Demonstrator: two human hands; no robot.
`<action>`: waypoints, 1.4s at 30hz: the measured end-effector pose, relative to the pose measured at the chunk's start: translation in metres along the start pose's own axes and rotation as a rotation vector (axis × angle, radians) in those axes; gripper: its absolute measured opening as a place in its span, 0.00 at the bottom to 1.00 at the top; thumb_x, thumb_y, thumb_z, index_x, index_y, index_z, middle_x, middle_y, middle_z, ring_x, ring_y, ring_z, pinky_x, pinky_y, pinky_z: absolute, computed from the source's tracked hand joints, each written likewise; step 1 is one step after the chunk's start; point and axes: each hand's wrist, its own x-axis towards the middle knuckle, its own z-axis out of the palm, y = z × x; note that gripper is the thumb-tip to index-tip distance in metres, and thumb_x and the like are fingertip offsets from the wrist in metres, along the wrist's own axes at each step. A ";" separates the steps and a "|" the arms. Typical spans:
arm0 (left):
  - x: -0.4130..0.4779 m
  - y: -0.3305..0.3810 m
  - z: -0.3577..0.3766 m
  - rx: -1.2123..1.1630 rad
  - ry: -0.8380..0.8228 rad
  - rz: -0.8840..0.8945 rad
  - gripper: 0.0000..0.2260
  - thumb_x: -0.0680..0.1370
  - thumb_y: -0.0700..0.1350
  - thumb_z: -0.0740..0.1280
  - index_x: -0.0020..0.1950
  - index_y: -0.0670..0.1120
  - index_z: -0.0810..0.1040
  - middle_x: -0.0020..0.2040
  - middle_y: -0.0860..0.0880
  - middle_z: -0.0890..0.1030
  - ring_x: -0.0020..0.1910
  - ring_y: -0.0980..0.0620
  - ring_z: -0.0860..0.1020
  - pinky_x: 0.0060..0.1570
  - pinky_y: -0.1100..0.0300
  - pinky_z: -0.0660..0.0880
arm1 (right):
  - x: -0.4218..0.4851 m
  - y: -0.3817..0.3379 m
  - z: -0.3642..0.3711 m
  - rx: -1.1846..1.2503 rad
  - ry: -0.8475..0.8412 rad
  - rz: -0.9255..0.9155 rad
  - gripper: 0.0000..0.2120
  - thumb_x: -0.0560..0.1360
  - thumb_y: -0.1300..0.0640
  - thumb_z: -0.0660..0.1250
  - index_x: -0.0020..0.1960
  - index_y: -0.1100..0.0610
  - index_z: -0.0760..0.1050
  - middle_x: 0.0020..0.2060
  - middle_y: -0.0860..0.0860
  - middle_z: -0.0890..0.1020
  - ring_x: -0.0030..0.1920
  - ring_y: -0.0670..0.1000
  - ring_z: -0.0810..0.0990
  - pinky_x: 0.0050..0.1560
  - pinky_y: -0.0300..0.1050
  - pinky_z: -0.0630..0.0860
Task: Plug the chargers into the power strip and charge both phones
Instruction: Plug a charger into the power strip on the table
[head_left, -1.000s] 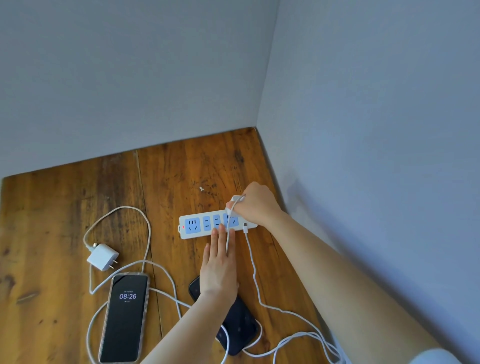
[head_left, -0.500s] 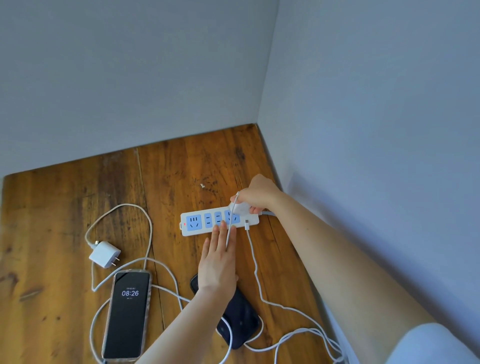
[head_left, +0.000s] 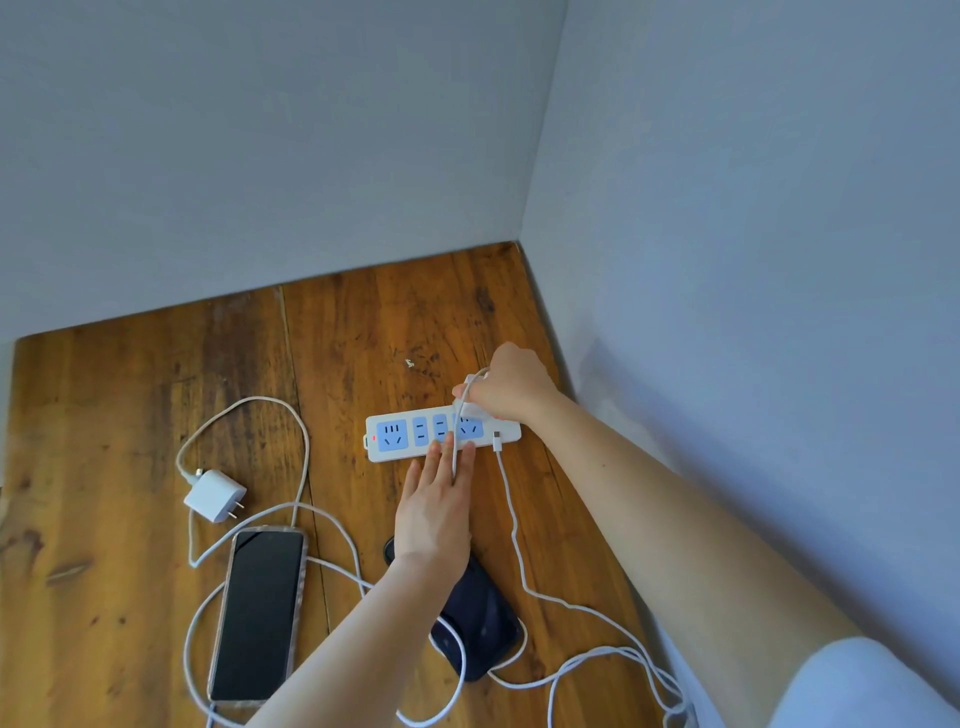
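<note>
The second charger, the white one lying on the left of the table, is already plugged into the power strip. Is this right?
Not quite. In the head view the white charger lies on the left of the table, but it is unplugged, its prongs bare and well apart from the power strip.

Left hand (head_left: 434, 512) flat, palm down, fingers (head_left: 441, 460) straight and together, pointing away from body, forearm entering from bottom edge. Right hand (head_left: 511, 387) curled in closed grip, knuckles up, wrist bent down, bare forearm stretched from lower right, short pale sleeve at shoulder.
</note>
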 end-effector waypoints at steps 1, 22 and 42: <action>0.000 0.000 0.000 -0.005 0.004 0.000 0.40 0.78 0.44 0.65 0.76 0.47 0.36 0.77 0.44 0.37 0.76 0.44 0.39 0.75 0.49 0.46 | -0.003 -0.001 0.001 -0.019 0.011 -0.033 0.19 0.70 0.48 0.72 0.33 0.51 0.63 0.31 0.48 0.77 0.26 0.47 0.74 0.23 0.34 0.65; 0.002 -0.003 0.018 -0.014 0.099 0.021 0.33 0.80 0.44 0.61 0.78 0.50 0.43 0.79 0.45 0.43 0.76 0.44 0.38 0.71 0.50 0.36 | -0.046 -0.010 0.047 -0.090 0.227 -0.117 0.14 0.70 0.52 0.73 0.48 0.60 0.75 0.44 0.57 0.83 0.40 0.52 0.81 0.33 0.39 0.73; -0.068 0.010 0.050 -0.426 0.206 -0.213 0.36 0.76 0.49 0.65 0.77 0.48 0.47 0.78 0.42 0.43 0.76 0.42 0.45 0.74 0.50 0.50 | -0.089 0.050 0.073 0.783 0.070 0.392 0.12 0.78 0.52 0.61 0.52 0.60 0.76 0.40 0.53 0.78 0.38 0.49 0.76 0.36 0.40 0.74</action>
